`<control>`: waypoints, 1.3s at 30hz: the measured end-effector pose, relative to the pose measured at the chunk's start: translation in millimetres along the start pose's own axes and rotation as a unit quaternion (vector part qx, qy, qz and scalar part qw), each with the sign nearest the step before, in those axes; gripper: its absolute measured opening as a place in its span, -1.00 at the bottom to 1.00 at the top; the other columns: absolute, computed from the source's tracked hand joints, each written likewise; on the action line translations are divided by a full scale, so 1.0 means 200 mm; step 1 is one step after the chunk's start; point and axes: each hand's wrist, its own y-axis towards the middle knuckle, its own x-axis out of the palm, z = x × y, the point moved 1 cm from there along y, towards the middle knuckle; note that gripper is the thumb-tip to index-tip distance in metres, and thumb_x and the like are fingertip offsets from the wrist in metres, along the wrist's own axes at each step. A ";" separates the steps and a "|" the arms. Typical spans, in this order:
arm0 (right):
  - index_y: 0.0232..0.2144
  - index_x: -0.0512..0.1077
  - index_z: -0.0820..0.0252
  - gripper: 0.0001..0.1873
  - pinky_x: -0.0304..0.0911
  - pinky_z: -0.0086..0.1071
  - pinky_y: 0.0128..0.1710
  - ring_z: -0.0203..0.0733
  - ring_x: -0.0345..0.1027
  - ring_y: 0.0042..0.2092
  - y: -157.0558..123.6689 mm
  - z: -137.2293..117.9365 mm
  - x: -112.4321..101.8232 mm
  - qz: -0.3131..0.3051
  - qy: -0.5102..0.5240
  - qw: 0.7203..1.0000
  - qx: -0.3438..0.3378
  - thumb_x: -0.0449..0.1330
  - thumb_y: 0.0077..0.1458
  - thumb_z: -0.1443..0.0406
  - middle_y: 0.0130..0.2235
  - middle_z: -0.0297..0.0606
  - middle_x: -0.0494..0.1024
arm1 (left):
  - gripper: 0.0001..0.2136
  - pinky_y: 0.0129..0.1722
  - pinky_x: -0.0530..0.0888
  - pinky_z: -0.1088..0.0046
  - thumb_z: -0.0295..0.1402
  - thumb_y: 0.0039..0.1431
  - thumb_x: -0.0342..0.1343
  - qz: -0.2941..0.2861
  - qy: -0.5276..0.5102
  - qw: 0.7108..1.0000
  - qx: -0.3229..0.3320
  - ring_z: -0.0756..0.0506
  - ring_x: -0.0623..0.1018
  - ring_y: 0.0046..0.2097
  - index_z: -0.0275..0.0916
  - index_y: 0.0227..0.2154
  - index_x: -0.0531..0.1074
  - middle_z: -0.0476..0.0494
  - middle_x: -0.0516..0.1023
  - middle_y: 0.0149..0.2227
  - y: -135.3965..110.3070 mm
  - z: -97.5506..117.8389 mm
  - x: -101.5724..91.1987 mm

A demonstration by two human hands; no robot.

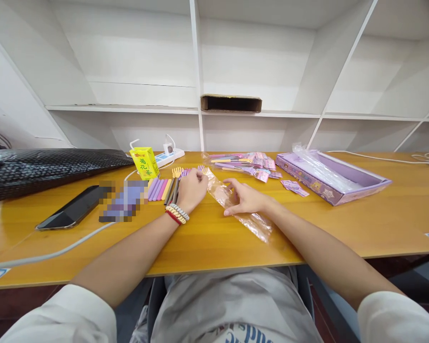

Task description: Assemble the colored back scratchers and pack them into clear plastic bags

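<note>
My left hand point(191, 189), with beaded bracelets at the wrist, is closed in a loose fist over the top end of a long clear plastic sleeve point(236, 205); what its fingers pinch is hidden. My right hand point(243, 197) lies flat on the middle of that sleeve, fingers spread. Just left of my left hand lies a row of pastel forks and sticks point(166, 186) on the wooden desk point(214, 247).
A pile of packed utensils and pink cards point(246, 164) lies behind the hands. A purple box lid point(331, 177) sits at the right. A yellow drink carton point(145, 163), power strip point(168, 156), black phone point(71, 207), black woven bag point(46, 167) and grey cable point(46, 255) occupy the left.
</note>
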 end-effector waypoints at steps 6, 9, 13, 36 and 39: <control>0.20 -0.04 0.10 -0.02 0.13 -0.15 -0.03 0.06 0.20 0.05 0.01 -0.05 0.03 0.054 -0.071 0.995 -0.034 0.31 -0.23 0.12 0.13 -0.05 0.20 | -0.83 -0.28 0.35 0.38 -0.28 0.10 -0.08 0.011 0.012 1.000 -0.022 -0.14 0.50 -0.28 -0.22 -0.38 0.37 -0.13 0.53 -0.36 0.02 -0.02 -0.01; 0.12 0.08 0.11 -0.25 0.17 -0.22 -0.09 -0.03 0.25 -0.02 0.01 -0.06 0.02 0.079 -0.099 0.992 -0.018 0.22 -0.14 0.26 0.07 -0.11 0.25 | -0.75 -0.29 0.35 0.37 -0.20 0.11 -0.05 -0.003 0.006 1.000 -0.011 -0.15 0.50 -0.30 -0.25 -0.27 0.37 -0.12 0.51 -0.42 0.02 -0.01 -0.02; -0.05 0.20 0.14 -0.47 0.18 -0.30 -0.25 -0.14 0.29 -0.20 0.01 -0.02 0.00 0.094 -0.121 0.988 0.025 0.18 -0.14 0.29 -0.06 -0.16 0.32 | -0.38 -0.28 0.35 0.36 -0.04 0.06 0.01 -0.014 -0.054 0.998 -0.007 -0.15 0.50 -0.32 -0.35 0.09 0.12 -0.07 0.49 -0.46 0.01 0.01 -0.02; -0.36 0.43 0.19 -0.69 0.09 -0.35 -0.33 -0.23 0.20 -0.32 -0.45 0.34 -1.16 0.351 -0.294 0.799 0.390 0.24 -0.21 0.15 -0.32 -0.17 0.44 | -0.63 -0.41 0.28 0.43 -0.02 0.08 -0.06 -0.356 0.081 0.897 0.249 -0.11 0.48 -0.35 -0.19 -0.23 0.38 -0.11 0.49 -0.37 -0.08 0.05 0.03; -0.31 0.44 0.17 -0.67 0.07 -0.32 -0.36 -0.16 0.23 -0.29 -0.49 0.50 -1.19 0.272 -0.333 0.784 0.448 0.23 -0.19 0.16 -0.30 -0.12 0.46 | -0.63 -0.41 0.27 0.43 -0.01 0.09 -0.08 -0.356 0.084 0.896 0.251 -0.11 0.47 -0.35 -0.19 -0.23 0.37 -0.10 0.49 -0.37 -0.08 0.04 0.03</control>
